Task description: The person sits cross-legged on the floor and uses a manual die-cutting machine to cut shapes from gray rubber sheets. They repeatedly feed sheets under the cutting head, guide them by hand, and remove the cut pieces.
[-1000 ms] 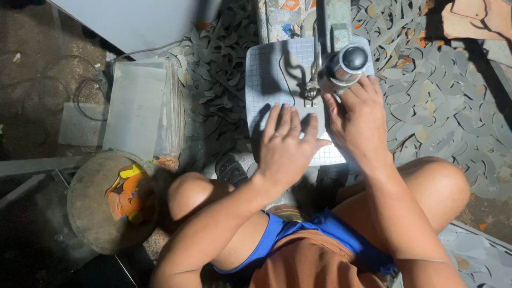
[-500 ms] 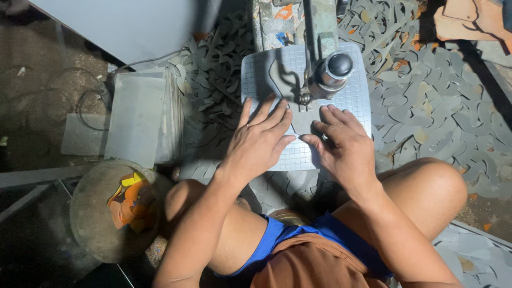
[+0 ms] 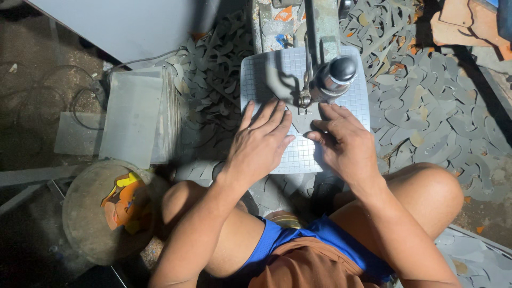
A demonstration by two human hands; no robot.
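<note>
A grey sheet with a fine grid [image 3: 256, 80] lies flat on the table of a small cutting machine [image 3: 326, 64]. My left hand [image 3: 261, 144] presses on the sheet with its fingers spread, just left of the machine's blade. My right hand [image 3: 344, 141] lies flat on the sheet to the right, its fingertips beside the blade under the round silver-and-black knob [image 3: 337, 74]. Both hands rest on the sheet rather than grasp it. My bare knees flank the machine's base.
Several grey curved offcuts [image 3: 426, 106] cover the floor on the right and behind the machine. A stack of grey sheets [image 3: 133, 117] lies to the left. A round basin [image 3: 85, 224] with orange and yellow scraps sits at the lower left. A pale board [image 3: 122, 26] leans at the top left.
The sheet has been turned and slid under the blade. My left hand moved up towards the blade, and my right hand dropped from beside the knob onto the sheet.
</note>
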